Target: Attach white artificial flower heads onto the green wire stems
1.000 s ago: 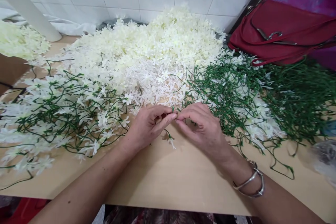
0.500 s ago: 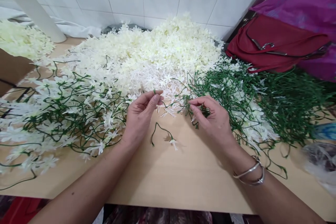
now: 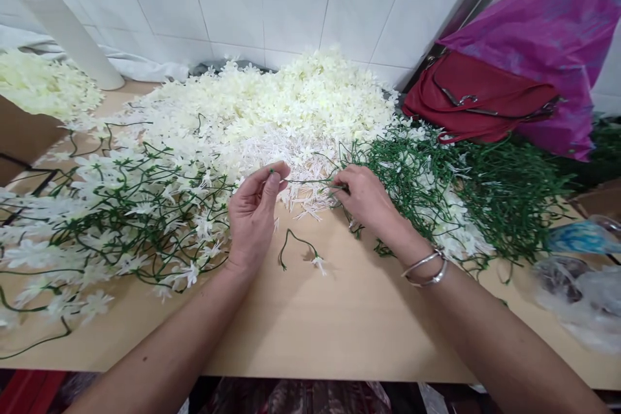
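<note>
Between my two hands a thin green artificial stem (image 3: 308, 181) runs nearly level. My left hand (image 3: 257, 207) pinches its left end between thumb and forefinger, with a green tip showing above the thumb. Closed fingers of my right hand (image 3: 363, 194) grip the stem's other end, at the edge of a tangle of green stems (image 3: 407, 168). Below the hands, a single bent stem with a small white flower (image 3: 317, 264) lies on the table (image 3: 334, 323). Loose white flower pieces (image 3: 310, 194) lie just behind the held stem.
Pale artificial blossoms (image 3: 301, 97) are heaped against the tiled wall (image 3: 291, 0). Stemmed white flowers (image 3: 130, 213) spread on the left. A red handbag (image 3: 475, 97), a purple bag (image 3: 533, 26) and clear plastic bags (image 3: 582, 291) sit on the right. A white roll (image 3: 72, 39) stands back left.
My right hand has closed in on the stem and shifted slightly left, and the stem is now straighter. My left hand keeps its pinch. The camera view has turned a little right.
</note>
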`<action>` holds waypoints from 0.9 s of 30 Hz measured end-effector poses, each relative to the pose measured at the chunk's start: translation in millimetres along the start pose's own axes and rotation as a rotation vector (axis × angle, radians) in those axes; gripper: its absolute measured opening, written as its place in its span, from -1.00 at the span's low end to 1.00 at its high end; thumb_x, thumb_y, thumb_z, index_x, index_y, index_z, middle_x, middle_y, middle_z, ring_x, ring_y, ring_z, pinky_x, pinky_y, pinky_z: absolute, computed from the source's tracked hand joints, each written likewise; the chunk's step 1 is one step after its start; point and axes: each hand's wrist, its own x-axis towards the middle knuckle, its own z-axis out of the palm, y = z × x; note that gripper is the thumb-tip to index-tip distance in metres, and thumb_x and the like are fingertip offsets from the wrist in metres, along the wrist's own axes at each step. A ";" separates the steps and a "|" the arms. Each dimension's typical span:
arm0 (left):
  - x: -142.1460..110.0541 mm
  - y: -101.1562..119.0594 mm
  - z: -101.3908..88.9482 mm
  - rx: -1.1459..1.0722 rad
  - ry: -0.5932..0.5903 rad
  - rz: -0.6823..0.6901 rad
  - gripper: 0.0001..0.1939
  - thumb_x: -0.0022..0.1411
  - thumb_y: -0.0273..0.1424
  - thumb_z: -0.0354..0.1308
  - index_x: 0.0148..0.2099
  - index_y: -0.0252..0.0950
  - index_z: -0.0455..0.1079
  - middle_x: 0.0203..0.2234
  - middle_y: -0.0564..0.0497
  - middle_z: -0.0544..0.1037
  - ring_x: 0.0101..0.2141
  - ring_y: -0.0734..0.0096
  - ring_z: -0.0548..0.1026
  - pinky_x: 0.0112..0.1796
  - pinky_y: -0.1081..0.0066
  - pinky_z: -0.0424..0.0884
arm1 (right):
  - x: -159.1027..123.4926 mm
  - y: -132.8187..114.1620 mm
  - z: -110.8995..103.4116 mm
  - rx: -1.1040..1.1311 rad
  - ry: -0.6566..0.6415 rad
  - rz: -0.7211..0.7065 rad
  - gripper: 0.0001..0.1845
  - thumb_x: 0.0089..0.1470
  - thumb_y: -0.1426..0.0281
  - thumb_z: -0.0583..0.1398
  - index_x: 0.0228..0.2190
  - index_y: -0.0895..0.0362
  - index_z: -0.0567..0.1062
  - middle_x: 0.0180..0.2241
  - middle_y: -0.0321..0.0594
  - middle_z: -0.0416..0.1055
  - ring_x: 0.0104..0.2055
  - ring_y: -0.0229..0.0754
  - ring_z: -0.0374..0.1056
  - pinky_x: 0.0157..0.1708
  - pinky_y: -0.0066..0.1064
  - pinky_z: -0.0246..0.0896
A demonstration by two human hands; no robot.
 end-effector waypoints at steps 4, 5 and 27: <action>-2.6 -2.4 -3.2 0.206 -0.096 0.073 -0.79 0.41 -0.28 0.26 0.00 -0.22 0.63 -0.04 -0.06 0.70 0.00 0.30 0.64 0.12 0.29 0.55 | 1.7 7.3 -5.0 0.162 0.145 0.059 -0.89 0.11 0.51 0.26 -0.37 0.12 0.62 -0.34 -0.18 0.55 -0.28 -0.10 0.41 -0.18 -0.23 0.27; -4.1 -3.9 -3.4 0.255 -0.167 0.061 -0.79 0.41 -0.30 0.25 0.00 -0.23 0.63 -0.06 -0.06 0.71 -0.02 0.28 0.66 0.10 0.28 0.56 | 2.2 10.0 -8.9 0.233 0.199 0.085 -0.92 0.10 0.49 0.28 -0.37 0.12 0.62 -0.34 -0.19 0.55 -0.30 -0.11 0.42 -0.19 -0.24 0.29; -7.2 1.5 0.7 0.543 -0.391 0.313 -0.81 0.47 -0.42 0.15 0.05 -0.21 0.53 -0.16 -0.01 0.65 -0.21 0.38 0.57 -0.18 0.36 0.47 | -24.5 -35.7 11.9 1.105 0.253 -0.003 -0.90 0.07 0.43 0.42 -0.36 0.04 0.61 -0.31 -0.28 0.62 -0.22 -0.19 0.55 -0.11 -0.30 0.49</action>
